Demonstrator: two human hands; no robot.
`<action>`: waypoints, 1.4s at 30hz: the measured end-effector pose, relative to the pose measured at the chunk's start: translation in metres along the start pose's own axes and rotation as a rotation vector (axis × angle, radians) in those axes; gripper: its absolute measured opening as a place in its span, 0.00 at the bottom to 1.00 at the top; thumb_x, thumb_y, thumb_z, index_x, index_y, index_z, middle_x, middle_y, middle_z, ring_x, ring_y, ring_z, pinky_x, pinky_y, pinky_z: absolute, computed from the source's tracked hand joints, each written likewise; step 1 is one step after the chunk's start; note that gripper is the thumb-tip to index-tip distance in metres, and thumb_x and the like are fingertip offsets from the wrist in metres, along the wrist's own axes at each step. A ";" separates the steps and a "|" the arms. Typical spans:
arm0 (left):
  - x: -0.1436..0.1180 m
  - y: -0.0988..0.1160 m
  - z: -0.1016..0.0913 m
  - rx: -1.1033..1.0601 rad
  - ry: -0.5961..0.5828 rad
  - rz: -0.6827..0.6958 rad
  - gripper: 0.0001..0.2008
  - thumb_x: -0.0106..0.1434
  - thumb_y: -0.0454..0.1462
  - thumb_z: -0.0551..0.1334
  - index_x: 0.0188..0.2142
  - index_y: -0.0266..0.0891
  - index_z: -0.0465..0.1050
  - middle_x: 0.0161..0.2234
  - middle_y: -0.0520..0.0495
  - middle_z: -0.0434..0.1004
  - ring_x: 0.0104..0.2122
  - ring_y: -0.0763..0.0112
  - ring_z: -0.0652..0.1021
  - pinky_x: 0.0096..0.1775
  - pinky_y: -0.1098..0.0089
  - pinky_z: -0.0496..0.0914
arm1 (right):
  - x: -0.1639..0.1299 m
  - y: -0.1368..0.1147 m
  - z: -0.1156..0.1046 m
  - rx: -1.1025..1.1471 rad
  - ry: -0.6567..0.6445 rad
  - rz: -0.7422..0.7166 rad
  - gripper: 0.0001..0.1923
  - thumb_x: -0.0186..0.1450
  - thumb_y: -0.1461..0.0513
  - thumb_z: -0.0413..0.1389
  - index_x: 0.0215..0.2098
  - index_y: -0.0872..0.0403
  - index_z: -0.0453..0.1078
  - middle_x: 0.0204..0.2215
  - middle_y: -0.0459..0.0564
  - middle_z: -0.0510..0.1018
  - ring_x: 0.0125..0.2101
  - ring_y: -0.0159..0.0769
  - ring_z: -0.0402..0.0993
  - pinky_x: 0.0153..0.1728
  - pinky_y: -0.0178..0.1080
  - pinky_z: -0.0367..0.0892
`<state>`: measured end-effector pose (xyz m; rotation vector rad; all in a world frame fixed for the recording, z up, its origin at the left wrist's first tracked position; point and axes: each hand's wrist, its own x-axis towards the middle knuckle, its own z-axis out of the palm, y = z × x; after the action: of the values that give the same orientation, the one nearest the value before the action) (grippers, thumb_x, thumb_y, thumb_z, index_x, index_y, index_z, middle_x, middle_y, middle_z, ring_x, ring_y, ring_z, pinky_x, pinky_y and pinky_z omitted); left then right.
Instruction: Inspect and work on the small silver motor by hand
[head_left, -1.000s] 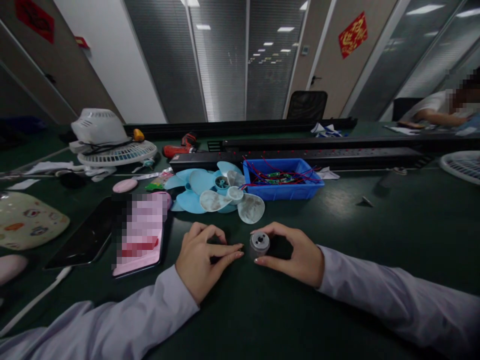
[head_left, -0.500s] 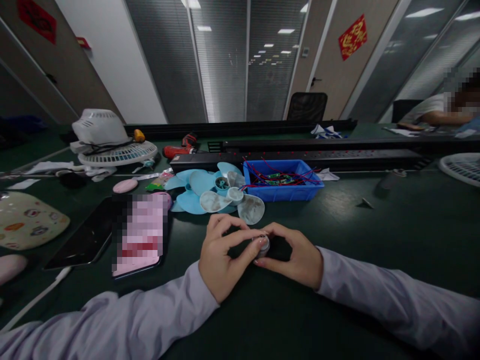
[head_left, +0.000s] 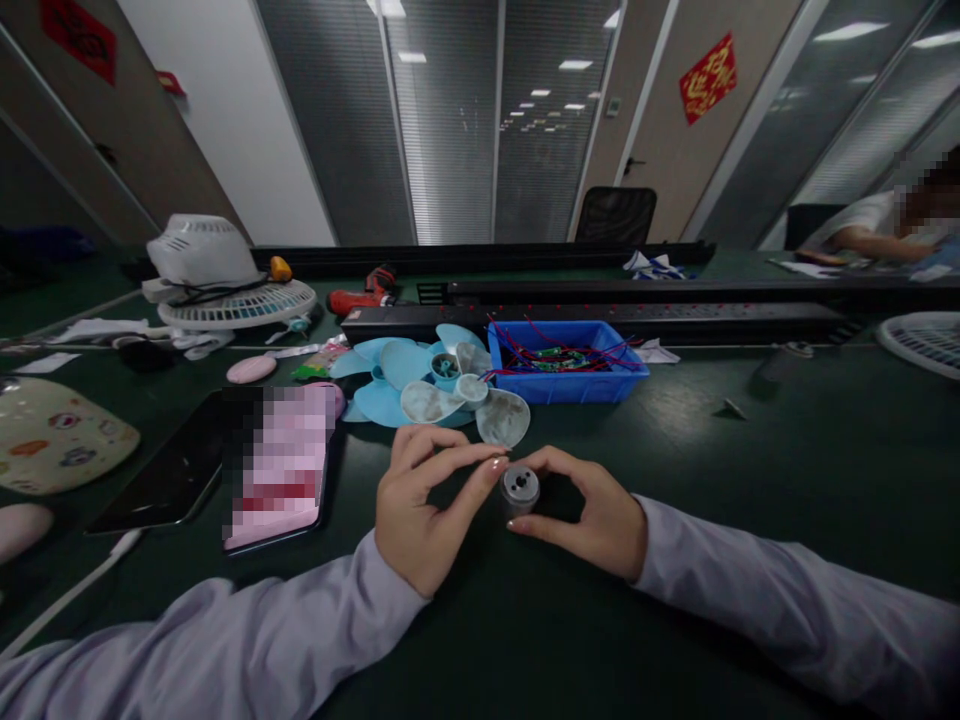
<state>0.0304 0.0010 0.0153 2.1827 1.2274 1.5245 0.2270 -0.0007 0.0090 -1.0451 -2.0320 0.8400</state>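
A small grey metal cylinder point(head_left: 520, 488), which looks like a little electric motor, stands upright above the dark green table with holes showing in its top face. My right hand point(head_left: 592, 510) grips it from the right, thumb in front and fingers behind. Just to its left, my left hand point(head_left: 431, 505) has thumb and index fingertip pinched together, close by the cylinder's upper rim. Whatever the pinch holds, if anything, is too small to make out. Light blue and greyish fan blades point(head_left: 405, 365) lie beyond my hands.
Behind the hands sits a blue bin point(head_left: 570, 385) of circuit boards and red wires. On the left are a pink-screened phone point(head_left: 289, 460), a dark tablet point(head_left: 169, 475) and a white fan point(head_left: 202, 255). A red power drill point(head_left: 364, 295) lies farther back. A person point(head_left: 862, 230) sits at far right.
My left hand has drawn back to the left, off the top of the cylinder, uncovering its top face. The right hand keeps its grip in about the same place.
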 end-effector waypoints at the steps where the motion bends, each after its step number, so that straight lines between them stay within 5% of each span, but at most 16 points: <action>1: -0.001 -0.004 -0.004 0.034 0.002 -0.008 0.07 0.61 0.36 0.63 0.39 0.47 0.79 0.31 0.49 0.72 0.36 0.67 0.70 0.39 0.65 0.65 | 0.000 -0.001 0.000 0.007 -0.007 0.005 0.18 0.55 0.60 0.66 0.42 0.53 0.69 0.36 0.47 0.79 0.38 0.38 0.75 0.41 0.42 0.69; 7: -0.015 -0.038 -0.027 0.229 -0.419 0.075 0.09 0.59 0.43 0.64 0.40 0.57 0.78 0.29 0.50 0.72 0.33 0.66 0.68 0.32 0.67 0.64 | -0.001 -0.001 0.000 0.014 -0.007 0.015 0.20 0.55 0.60 0.65 0.44 0.52 0.69 0.37 0.48 0.79 0.39 0.39 0.76 0.42 0.43 0.70; 9: -0.016 -0.041 -0.030 0.238 -0.457 0.079 0.08 0.60 0.44 0.63 0.40 0.57 0.78 0.28 0.50 0.71 0.31 0.66 0.68 0.31 0.68 0.63 | -0.001 -0.001 0.000 0.009 -0.007 0.021 0.20 0.55 0.60 0.66 0.44 0.52 0.69 0.37 0.48 0.79 0.39 0.39 0.76 0.43 0.43 0.70; 18: 0.002 -0.006 -0.005 0.029 -0.056 0.088 0.08 0.59 0.35 0.65 0.39 0.46 0.79 0.28 0.50 0.71 0.33 0.68 0.69 0.34 0.67 0.65 | 0.000 0.000 0.001 0.006 0.003 0.000 0.18 0.55 0.60 0.65 0.42 0.52 0.70 0.36 0.47 0.79 0.37 0.38 0.75 0.40 0.42 0.69; 26: 0.003 0.008 0.008 -0.039 -0.131 0.124 0.06 0.58 0.34 0.66 0.36 0.45 0.79 0.27 0.50 0.73 0.33 0.67 0.70 0.36 0.65 0.66 | 0.000 -0.001 0.000 0.039 -0.014 -0.025 0.16 0.56 0.61 0.64 0.42 0.52 0.69 0.35 0.47 0.78 0.37 0.36 0.75 0.40 0.40 0.69; 42: 0.004 0.003 0.007 -0.049 -0.164 0.089 0.08 0.59 0.34 0.64 0.37 0.45 0.80 0.27 0.49 0.71 0.32 0.67 0.69 0.34 0.67 0.65 | -0.001 0.001 0.000 0.006 -0.017 -0.025 0.18 0.56 0.60 0.64 0.44 0.52 0.69 0.37 0.48 0.78 0.38 0.38 0.75 0.42 0.41 0.69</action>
<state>0.0389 0.0042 0.0168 2.3060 1.0451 1.3592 0.2276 -0.0010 0.0082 -1.0097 -2.0517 0.8446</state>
